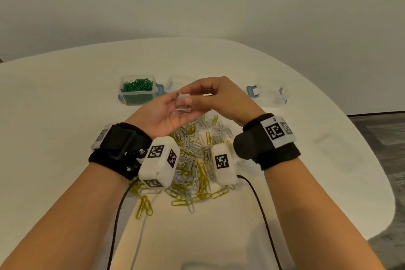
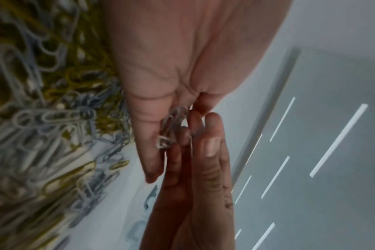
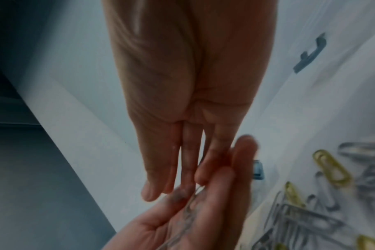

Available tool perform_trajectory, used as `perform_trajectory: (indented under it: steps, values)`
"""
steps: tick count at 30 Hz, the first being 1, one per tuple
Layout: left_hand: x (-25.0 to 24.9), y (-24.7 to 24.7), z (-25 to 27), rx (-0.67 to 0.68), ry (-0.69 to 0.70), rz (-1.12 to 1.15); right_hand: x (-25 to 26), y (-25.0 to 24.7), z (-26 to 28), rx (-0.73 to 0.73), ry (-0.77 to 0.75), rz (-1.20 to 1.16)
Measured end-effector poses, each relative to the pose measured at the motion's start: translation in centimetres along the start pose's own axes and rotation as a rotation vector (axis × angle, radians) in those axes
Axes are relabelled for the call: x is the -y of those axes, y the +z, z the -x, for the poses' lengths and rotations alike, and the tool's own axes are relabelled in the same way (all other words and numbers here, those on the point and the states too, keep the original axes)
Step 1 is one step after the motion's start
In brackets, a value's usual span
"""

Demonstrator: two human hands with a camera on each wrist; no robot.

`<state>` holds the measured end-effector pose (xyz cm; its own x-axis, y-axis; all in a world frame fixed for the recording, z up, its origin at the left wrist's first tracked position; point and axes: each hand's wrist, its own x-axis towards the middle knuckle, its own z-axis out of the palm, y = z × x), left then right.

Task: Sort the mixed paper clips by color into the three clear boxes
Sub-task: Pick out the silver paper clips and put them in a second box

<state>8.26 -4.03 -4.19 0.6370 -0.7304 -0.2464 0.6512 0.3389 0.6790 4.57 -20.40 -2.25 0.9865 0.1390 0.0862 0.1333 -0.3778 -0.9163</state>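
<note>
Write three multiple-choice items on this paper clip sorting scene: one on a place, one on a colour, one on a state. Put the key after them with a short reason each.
1. Where does the box of green clips stand among the clear boxes, seen from the head camera?
A. at the left end
B. at the right end
C. under the pile

2. Which colours make up the loose pile on the table?
A. red and blue
B. yellow and silver-white
C. green only

3. What is the left hand doing?
A. pressing flat on the table
B. gripping a box
C. held palm up over the pile with silver-white clips lying in it

Key: 1 A, the other clear boxes lie to its right. 2 B, no green shows in the pile. 3 C, the right hand reaches its fingertips over that palm.
</note>
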Motion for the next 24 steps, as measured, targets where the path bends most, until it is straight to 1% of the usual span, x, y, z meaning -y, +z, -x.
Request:
perform_trajectory:
  steps: [2,3,5,8,10,12,15,19,21,24]
  values:
    - [-0.3,-1.1,0.0,-0.054,0.009,0.057,-0.8,-0.1,0.0,-0.085,0.004,-0.069]
    - [-0.5,-1.6,0.1,-0.069,0.014,0.073,-1.3,-0.2,0.1,-0.088,0.030,-0.118]
    - [-1.0,-2.1,0.3,-0.071,0.035,0.110,-1.9,-0.2,0.3,-0.032,0.087,-0.160]
    - [-1.3,-2.6,0.5,-0.090,0.052,0.172,-2.3,-0.1,0.5,0.094,0.144,-0.141]
    - [-1.1,-2.7,0.8,-0.120,0.054,0.144,-2.2,-0.2,0.9,0.157,0.190,-0.136]
    - [-1.3,-3.1,1.1,-0.138,0.079,0.185,-2.0,-0.4,1.6,0.252,0.180,-0.035]
    - [-1.6,-3.4,1.3,-0.111,0.097,0.349,-1.5,-0.5,2.6,0.382,0.143,0.193]
    - [-0.6,-2.7,1.1,-0.131,0.086,0.274,-0.9,0.3,2.7,0.483,0.130,0.416]
    - [0.0,-2.3,1.0,-0.125,0.069,0.229,-0.9,0.9,2.6,0.505,0.108,0.468]
    - [-0.1,-2.4,0.9,-0.113,0.060,0.195,-1.0,1.3,2.5,0.466,0.067,0.463]
